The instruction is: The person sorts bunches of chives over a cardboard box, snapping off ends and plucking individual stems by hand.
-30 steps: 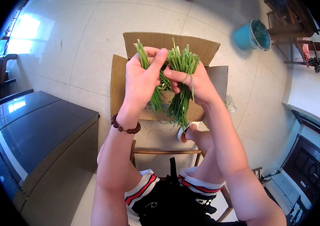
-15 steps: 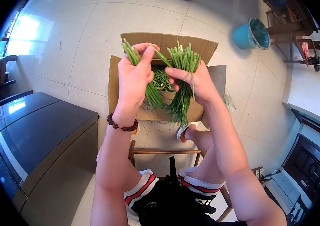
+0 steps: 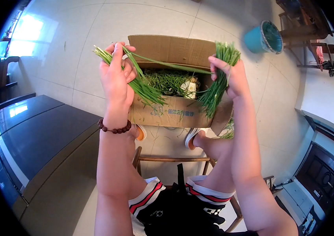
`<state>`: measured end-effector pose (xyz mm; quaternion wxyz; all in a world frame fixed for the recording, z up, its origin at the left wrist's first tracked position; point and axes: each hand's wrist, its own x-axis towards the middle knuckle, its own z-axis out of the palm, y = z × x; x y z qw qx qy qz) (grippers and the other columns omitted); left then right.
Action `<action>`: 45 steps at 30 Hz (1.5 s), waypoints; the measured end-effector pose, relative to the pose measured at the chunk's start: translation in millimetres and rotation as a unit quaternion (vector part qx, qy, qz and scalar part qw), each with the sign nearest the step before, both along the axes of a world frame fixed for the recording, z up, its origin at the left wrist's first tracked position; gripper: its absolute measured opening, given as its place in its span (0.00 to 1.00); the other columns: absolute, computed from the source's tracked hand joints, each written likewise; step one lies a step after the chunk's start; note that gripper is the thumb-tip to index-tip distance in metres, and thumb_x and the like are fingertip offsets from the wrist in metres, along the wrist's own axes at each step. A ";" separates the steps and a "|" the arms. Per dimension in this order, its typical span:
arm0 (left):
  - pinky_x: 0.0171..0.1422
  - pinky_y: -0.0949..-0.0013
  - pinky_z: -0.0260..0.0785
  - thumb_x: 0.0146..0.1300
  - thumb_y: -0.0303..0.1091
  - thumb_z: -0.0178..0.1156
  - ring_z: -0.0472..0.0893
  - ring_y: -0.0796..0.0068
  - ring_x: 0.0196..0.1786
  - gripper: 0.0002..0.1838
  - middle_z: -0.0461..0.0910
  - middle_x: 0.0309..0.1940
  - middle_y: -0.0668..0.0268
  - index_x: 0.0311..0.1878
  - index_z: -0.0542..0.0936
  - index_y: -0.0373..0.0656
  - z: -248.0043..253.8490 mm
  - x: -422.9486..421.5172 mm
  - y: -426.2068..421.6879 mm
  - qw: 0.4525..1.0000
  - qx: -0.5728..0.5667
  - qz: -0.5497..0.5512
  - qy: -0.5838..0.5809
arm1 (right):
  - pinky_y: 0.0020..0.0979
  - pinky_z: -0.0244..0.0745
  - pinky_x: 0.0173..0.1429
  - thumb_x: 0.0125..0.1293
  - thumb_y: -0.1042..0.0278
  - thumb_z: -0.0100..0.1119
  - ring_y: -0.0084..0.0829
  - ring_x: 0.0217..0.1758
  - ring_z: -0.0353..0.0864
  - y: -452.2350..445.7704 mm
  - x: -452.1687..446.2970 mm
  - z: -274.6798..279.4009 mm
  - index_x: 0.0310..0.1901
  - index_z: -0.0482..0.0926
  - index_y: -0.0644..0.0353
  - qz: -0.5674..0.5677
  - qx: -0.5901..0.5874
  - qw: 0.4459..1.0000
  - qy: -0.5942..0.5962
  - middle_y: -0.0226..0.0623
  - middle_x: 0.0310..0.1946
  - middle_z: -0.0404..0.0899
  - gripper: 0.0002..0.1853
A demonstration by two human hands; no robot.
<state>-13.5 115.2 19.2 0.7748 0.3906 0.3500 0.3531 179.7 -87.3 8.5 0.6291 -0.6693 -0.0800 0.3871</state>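
Note:
My left hand (image 3: 115, 80), with a dark bead bracelet at the wrist, is closed around a thin bunch of garlic chives (image 3: 148, 92) left of the cardboard box (image 3: 141, 112). In my right hand (image 3: 237, 78) is a thicker bunch of chives (image 3: 213, 98), its pale cut ends up and its dark leaves hanging over the box's right side. A long green blade (image 3: 167, 65) stretches from the fingers of my left hand across to the right bunch. Loose green scraps (image 3: 161, 80) and a white crumpled piece (image 3: 189, 89) lie inside the box.
More greens (image 3: 228, 133) lie on the floor by the box's right side. A teal bucket (image 3: 255, 39) with a plastic liner stands at the back right. A dark glossy cabinet (image 3: 45, 126) is at the left. A wooden bar (image 3: 172, 159) runs between my legs.
My hands have moved apart, left hand leftward and right hand rightward, each keeping its chives. One blade now spans the gap, and the scraps in the box are more exposed.

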 end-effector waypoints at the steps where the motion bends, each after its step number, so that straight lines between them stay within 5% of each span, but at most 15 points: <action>1: 0.20 0.81 0.49 0.79 0.34 0.54 0.57 0.91 0.18 0.07 0.83 0.41 0.62 0.51 0.76 0.42 0.1 0.1 -0.7 1.000 0.000 -0.001 0.000 | 0.26 0.71 0.28 0.62 0.68 0.73 0.22 0.22 0.76 -0.4 1.4 0.2 0.38 0.82 0.63 -0.001 0.000 1.000 0.000 0.32 0.24 0.80 0.10; 10: 0.20 0.82 0.50 0.80 0.37 0.53 0.57 0.93 0.18 0.09 0.83 0.39 0.63 0.50 0.76 0.43 0.0 13.8 -35.9 0.990 -0.035 -0.137 0.007 | 0.27 0.71 0.30 0.62 0.69 0.74 0.22 0.24 0.77 26.2 -42.4 14.8 0.37 0.82 0.64 0.103 0.058 0.993 0.018 0.30 0.25 0.80 0.10; 16: 0.22 0.83 0.52 0.81 0.40 0.53 0.61 0.93 0.21 0.09 0.79 0.34 0.71 0.48 0.74 0.45 5.2 25.8 -53.5 0.987 -0.063 -0.139 0.047 | 0.26 0.73 0.31 0.62 0.73 0.72 0.19 0.29 0.78 41.0 -65.7 11.9 0.54 0.86 0.64 0.120 0.066 0.989 0.055 0.30 0.33 0.85 0.18; 22: 0.24 0.76 0.54 0.81 0.45 0.52 0.64 0.85 0.22 0.16 0.75 0.29 0.72 0.39 0.73 0.44 1.5 29.8 -56.6 0.985 -0.052 -0.136 0.089 | 0.26 0.74 0.31 0.62 0.73 0.72 0.19 0.29 0.79 42.2 -67.3 12.2 0.44 0.86 0.66 0.135 0.056 0.988 0.041 0.30 0.31 0.84 0.11; 24: 0.29 0.72 0.58 0.81 0.50 0.51 0.65 0.81 0.23 0.23 0.69 0.25 0.73 0.30 0.69 0.46 -19.2 28.1 -49.6 0.992 0.035 -0.081 0.090 | 0.26 0.73 0.31 0.62 0.72 0.72 0.20 0.28 0.79 41.4 -68.1 10.9 0.41 0.85 0.66 0.134 0.051 0.989 0.040 0.31 0.30 0.84 0.09; 28: 0.32 0.72 0.57 0.81 0.52 0.51 0.63 0.81 0.24 0.26 0.60 0.20 0.76 0.26 0.62 0.50 -16.9 24.1 -42.0 0.994 -0.004 -0.085 0.065 | 0.27 0.72 0.28 0.62 0.71 0.72 0.22 0.23 0.77 40.8 -65.5 11.7 0.35 0.82 0.65 0.121 0.051 0.990 0.041 0.32 0.24 0.80 0.08; 34: 0.22 0.78 0.69 0.74 0.39 0.64 0.82 0.78 0.23 0.12 0.81 0.27 0.69 0.48 0.81 0.38 7.2 22.5 -50.4 0.981 -0.015 -0.181 0.062 | 0.26 0.71 0.28 0.63 0.71 0.71 0.22 0.24 0.77 39.9 -65.9 13.2 0.36 0.81 0.65 0.135 0.100 0.982 0.088 0.32 0.25 0.80 0.08; 39: 0.20 0.80 0.56 0.75 0.37 0.63 0.67 0.90 0.19 0.11 0.83 0.32 0.67 0.48 0.82 0.38 -2.7 18.4 -43.9 0.980 0.011 -0.162 0.112 | 0.26 0.74 0.29 0.63 0.72 0.71 0.22 0.26 0.79 38.5 -63.1 15.2 0.38 0.82 0.65 0.131 0.082 0.984 0.086 0.33 0.26 0.81 0.08; 45: 0.21 0.81 0.50 0.78 0.37 0.58 0.59 0.92 0.18 0.10 0.84 0.39 0.64 0.49 0.78 0.40 -0.4 17.3 -32.7 0.997 -0.004 -0.058 0.042 | 0.27 0.75 0.30 0.63 0.71 0.71 0.24 0.26 0.80 31.7 -56.5 10.8 0.38 0.82 0.66 0.130 0.072 0.986 0.078 0.34 0.27 0.82 0.09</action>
